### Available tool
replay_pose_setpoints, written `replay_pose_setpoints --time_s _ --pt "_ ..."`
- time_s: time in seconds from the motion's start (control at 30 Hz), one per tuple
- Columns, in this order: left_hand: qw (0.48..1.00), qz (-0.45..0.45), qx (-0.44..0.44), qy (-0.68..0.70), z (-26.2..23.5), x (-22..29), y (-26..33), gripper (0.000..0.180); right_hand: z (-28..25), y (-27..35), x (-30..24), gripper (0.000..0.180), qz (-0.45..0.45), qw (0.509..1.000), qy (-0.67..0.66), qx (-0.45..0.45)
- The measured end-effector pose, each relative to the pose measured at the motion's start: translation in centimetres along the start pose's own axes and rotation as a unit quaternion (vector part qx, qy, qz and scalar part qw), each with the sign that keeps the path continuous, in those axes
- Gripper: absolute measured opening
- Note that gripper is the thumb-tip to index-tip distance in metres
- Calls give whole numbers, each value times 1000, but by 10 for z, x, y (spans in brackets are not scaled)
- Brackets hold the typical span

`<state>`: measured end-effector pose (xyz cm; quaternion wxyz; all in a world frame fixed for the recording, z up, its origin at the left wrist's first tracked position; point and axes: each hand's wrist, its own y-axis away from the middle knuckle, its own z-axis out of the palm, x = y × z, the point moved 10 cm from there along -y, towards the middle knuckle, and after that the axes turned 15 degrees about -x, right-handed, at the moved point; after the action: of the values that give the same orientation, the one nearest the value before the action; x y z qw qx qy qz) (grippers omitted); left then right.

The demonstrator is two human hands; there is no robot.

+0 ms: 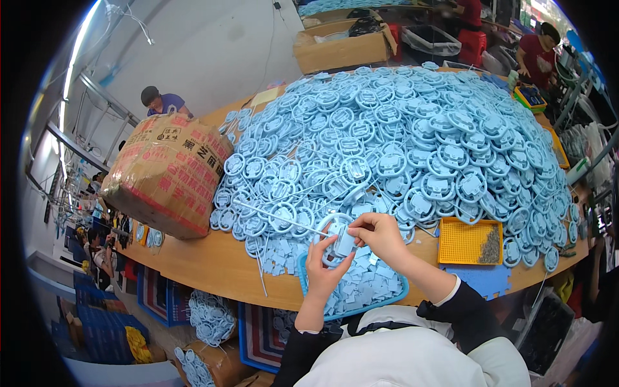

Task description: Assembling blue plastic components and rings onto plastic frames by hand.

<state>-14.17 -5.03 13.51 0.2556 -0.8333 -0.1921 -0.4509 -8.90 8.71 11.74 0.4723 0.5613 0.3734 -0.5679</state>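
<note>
Just above the near table edge, my left hand [320, 274] grips a light-blue plastic ring [327, 260] with a boxy centre and a long thin rod [274, 215] reaching out to the left. The thumb lies along the ring's lower side, and the fingers curl round its left side. My right hand [382, 237] is closed in a pinch at the upper right of the flat light-blue centre plate [345, 244]; whatever lies between those fingertips is hidden. Under both hands stands a blue basket [389, 300] filled with small flat light-blue plates [371, 278].
A large pile of similar ringed parts [393, 161] covers the wooden table [213, 263]. Right of my hands, a yellow tray [461, 242] holds small grey pieces [491, 246] on a blue mat [480, 278]. A big carton [169, 174] stands left. Other people work farther off.
</note>
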Motion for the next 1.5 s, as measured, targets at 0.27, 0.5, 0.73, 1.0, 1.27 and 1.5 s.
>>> replay_pose_setpoints --time_s 0.27,0.5,0.73,1.0,1.27,1.5 --pt "1000 18 8 -15 0 0 3 49 2 5 -11 8 -11 999 31 23" --pt "998 31 55 -19 -7 -4 6 46 12 16 -49 8 -139 932 326 74" --pt "979 -56 55 188 1 -28 7 47 -15 7 -11 56 -7 988 149 -46" --pt "934 -100 -22 343 29 -64 5 41 -5 4 42 71 50 987 146 -50" --pt "948 -105 -47 298 38 -56 -1 51 -98 24 81 77 61 989 -30 128" --pt "937 -194 -55 286 25 -111 35 29 -236 22 109 50 20 952 32 305"
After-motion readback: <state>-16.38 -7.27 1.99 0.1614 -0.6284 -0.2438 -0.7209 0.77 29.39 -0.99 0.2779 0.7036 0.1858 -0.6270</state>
